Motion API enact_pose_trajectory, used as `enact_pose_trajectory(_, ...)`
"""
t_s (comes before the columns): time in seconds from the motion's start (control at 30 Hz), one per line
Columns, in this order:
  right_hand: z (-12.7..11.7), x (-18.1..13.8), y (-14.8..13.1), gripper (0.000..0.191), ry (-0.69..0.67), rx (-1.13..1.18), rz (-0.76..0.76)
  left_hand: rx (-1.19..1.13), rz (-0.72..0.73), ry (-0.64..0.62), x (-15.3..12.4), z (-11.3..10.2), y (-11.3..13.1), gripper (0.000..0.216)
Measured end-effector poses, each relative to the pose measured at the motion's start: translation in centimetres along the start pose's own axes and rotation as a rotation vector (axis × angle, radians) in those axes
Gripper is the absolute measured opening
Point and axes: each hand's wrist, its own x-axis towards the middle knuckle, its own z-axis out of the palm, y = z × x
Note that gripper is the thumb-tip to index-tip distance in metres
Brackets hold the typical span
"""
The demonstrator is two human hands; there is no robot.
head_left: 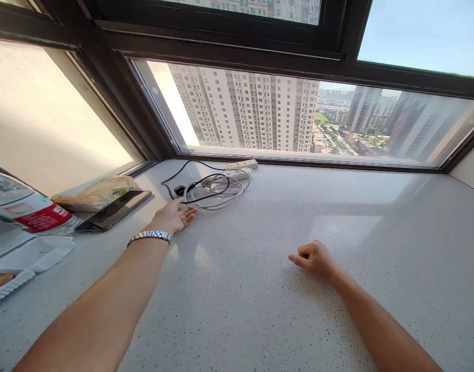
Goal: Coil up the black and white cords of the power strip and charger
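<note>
Left hand (173, 213): stretched forward to the near left edge of the cable bundle, fingers a little apart and loosely bent; cannot tell whether clamped on a cable or only touching.
Left wrist: circled by a silver bracelet (150, 235).
Right hand (313, 258): over the middle of the speckled counter (244, 310), well apart from the cables; fingers curled together toward the palm, thumb pointing out.
White cable (213, 208): looped on the counter near the window (256, 111), just beyond the left fingers.
Black cable (189, 161): arched behind the loops and crossing them.
Black plug (179, 190): just beyond the left hand.
Power strip (242, 164): by the window frame, behind the loops.
Far left: bottle (39, 214), dark flat device (115, 211), food packet (101, 194), white tray (46, 253).
</note>
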Motion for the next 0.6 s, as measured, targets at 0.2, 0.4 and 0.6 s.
enact_pose_trajectory(0.2,0.2,0.0,0.4,0.048,0.018,0.03,-0.008,0.083,0.011,-0.152,-0.7,1.6,-1.1,0.007)
enact_pose_trajectory(0.4,0.1,-0.1,0.4,0.048,-0.008,0.102,-0.025,0.242,0.15,-0.08,-1.1,2.4,-2.9,0.007)
enact_pose_trajectory(0.6,0.1,-0.2,0.5,0.049,0.005,0.128,-0.034,0.541,0.528,0.303,0.6,0.1,-2.0,0.015)
